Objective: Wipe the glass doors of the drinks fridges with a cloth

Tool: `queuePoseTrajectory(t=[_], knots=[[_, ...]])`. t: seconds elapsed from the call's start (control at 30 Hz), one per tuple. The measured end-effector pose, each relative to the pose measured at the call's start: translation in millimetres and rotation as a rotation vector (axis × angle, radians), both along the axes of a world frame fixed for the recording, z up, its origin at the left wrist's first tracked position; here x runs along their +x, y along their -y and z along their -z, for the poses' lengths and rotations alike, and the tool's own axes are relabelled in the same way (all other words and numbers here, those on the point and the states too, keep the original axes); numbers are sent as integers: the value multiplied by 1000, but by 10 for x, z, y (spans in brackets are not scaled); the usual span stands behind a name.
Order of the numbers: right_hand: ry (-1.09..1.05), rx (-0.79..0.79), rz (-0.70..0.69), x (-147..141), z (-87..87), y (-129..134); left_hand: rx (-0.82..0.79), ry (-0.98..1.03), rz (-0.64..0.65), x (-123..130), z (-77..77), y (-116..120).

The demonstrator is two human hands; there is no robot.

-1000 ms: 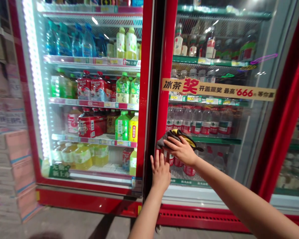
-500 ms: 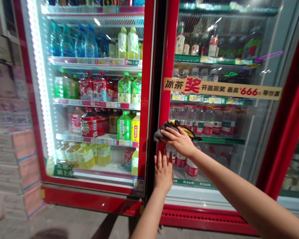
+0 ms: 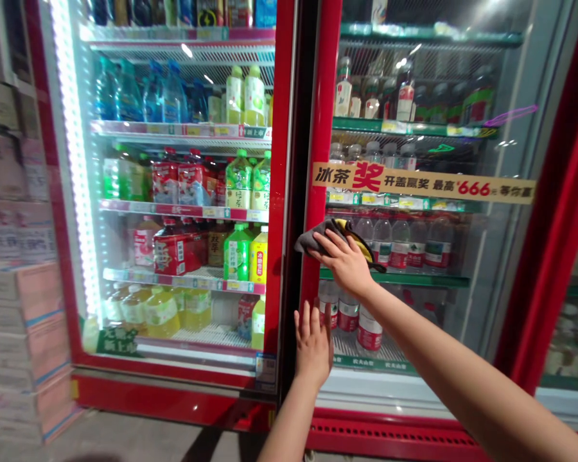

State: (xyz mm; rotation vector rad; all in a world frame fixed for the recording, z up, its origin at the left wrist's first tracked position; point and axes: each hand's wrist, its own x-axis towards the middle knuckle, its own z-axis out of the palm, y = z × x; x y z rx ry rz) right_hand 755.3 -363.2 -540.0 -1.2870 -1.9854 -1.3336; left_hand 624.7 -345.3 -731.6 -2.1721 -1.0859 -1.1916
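My right hand lies flat on a grey and yellow cloth, holding it against the red frame and glass of the right refrigerator door. The cloth is bunched, with its dark edging hanging past my fingers on the right. Lower down, my left hand rests with fingers stretched upward against the left edge of the same door. Nothing is in it. A beige banner strip with printed characters crosses the glass above the cloth.
Left of the dark gap stands a lit refrigerator with shelves of bottled drinks. Stacked cartons stand at the far left on the grey floor. Bottles with red labels show behind the right door's glass. Another red-framed refrigerator adjoins on the right.
My right hand has slid the cloth a little upward along the door frame. My left hand keeps its place on the door. The camera view has tilted slightly up.
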Motion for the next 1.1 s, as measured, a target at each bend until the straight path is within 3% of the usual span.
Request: queuePoseTrajectory(t=[0.2,0.37,0.43,0.53,0.63,0.73,0.8,0.87,0.97,1.03,1.1], knots=[[164,-10,-99,72,152,-12,46,-3,-10,-122,-382,-39],[51,60,-24,107,-311,-24,144,-57,-40,-195,-837,-109],[-56,134,25,182,-351,10,185,-72,-52,-209,-977,-121],[-148,202,54,284,-105,58,230,-76,-74,-229,-1098,-124],[-47,130,-23,296,112,66,242,-96,-58,-245,-1172,-124],[-1,70,-50,315,-18,64,234,-97,-41,-235,-1276,-124],[-98,112,4,408,-167,87,230,-90,-44,-207,-1354,-120],[-244,194,65,561,-193,136,235,-95,-49,-166,-1415,-110],[-398,297,96,779,55,217,255,-128,-32,-88,-1453,-91],[-353,263,67,853,247,249,261,-148,-3,-20,-1461,-79],[-228,172,27,886,305,261,259,-155,28,70,-1474,-68]])
